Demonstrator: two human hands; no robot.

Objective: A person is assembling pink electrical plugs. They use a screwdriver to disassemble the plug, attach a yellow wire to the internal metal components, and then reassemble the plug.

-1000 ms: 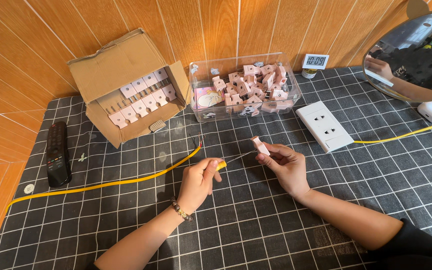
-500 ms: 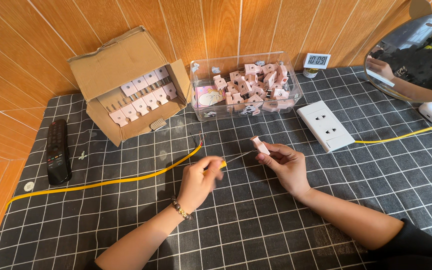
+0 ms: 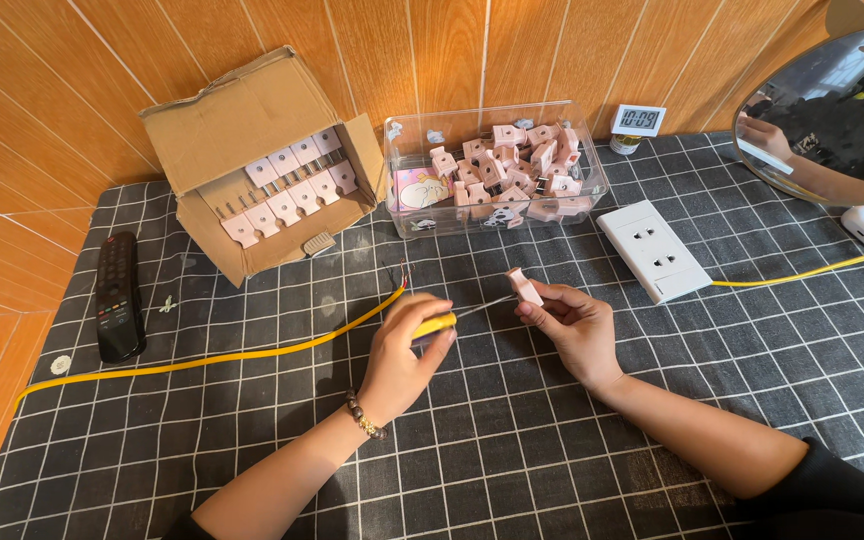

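From where I'm standing it's just the one head view, looking down on a table [image 3: 572,480] covered in a black grid cloth. The left hand [image 3: 402,355] has its fingers [image 3: 430,318] clamped around the yellow handle of a small screwdriver [image 3: 442,322], and the thin metal shaft runs right across to a little pink plug [image 3: 524,287]. That plug is pinched between thumb and fingertips of the right hand [image 3: 572,330], held just above the cloth, tilted up and away from the palm. So the screwdriver tip meets the plug right in the gap between both hands.

Around them: a yellow cable [image 3: 202,358] snakes in from the left with bare wire ends near the left hand, a white socket plate [image 3: 654,250] sits just beyond the right hand, a clear plastic tub [image 3: 407,135] full of pink plugs is at the back, a cardboard box [image 3: 252,120] with more plugs in rows is beside it, and a black remote [image 3: 117,295] lies far left.

Compared with half a second back, barely anything differs: both hands hold the same grip in the same spot.
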